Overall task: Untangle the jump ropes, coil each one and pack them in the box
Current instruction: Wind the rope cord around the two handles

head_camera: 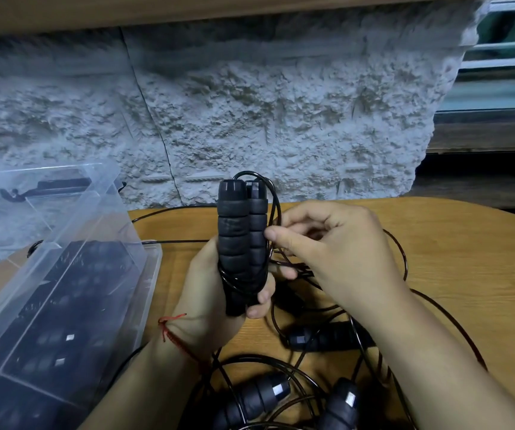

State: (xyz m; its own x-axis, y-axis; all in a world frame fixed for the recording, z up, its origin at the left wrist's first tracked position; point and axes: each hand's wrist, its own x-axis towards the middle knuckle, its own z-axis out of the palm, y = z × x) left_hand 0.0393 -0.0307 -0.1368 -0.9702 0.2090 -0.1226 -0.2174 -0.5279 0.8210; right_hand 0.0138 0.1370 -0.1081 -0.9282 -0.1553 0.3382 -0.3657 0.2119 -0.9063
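Gripping two upright black ribbed foam rope handles [240, 237] in left hand [218, 296], just right of clear plastic box [153, 274]. Pinching thin black cord [276, 209], looped round them, with thumb and forefinger of right hand [327, 243].

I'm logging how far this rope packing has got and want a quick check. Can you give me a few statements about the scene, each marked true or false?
1. The left hand holds two black handles together, upright. True.
2. The right hand lies flat on the table. False: it is raised and pinches the cord beside the held handles.
3. Some cord is wrapped around the lower part of the held handles. True.
4. No other handles are in sight. False: three loose handles lie among slack cord on the table, near the person.
5. The clear box stands to the right of the hands. False: it is on the left, with its lid raised.
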